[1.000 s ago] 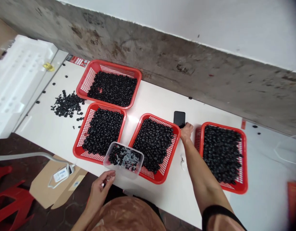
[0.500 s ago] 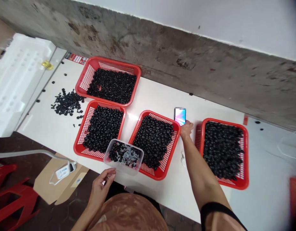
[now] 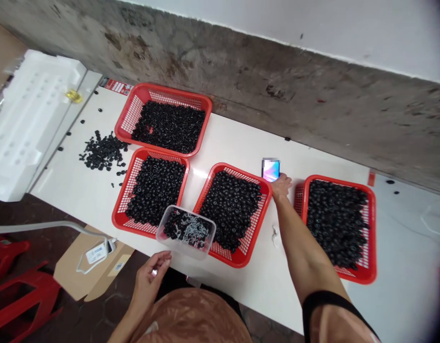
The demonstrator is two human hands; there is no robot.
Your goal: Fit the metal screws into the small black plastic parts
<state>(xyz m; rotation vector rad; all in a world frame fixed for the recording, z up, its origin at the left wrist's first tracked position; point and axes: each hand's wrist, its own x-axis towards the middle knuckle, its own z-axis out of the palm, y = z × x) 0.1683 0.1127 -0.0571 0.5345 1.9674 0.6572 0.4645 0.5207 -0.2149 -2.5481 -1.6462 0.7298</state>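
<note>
Now the phone [image 3: 271,171], dark earlier, glows beside spread right fingers [image 3: 284,178]; left fingers [image 3: 158,257] curl, grip unclear.

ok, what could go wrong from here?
The clear tub seems perched on the rims of two red baskets; a knock might spill its small parts.

With the right hand at the phone, the forearm runs between baskets and could bump a rim.

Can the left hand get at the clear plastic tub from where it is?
Probably yes: the left hand is close to the near side of the clear plastic tub, nothing visible stands between them, and the tub's top looks open.
</note>
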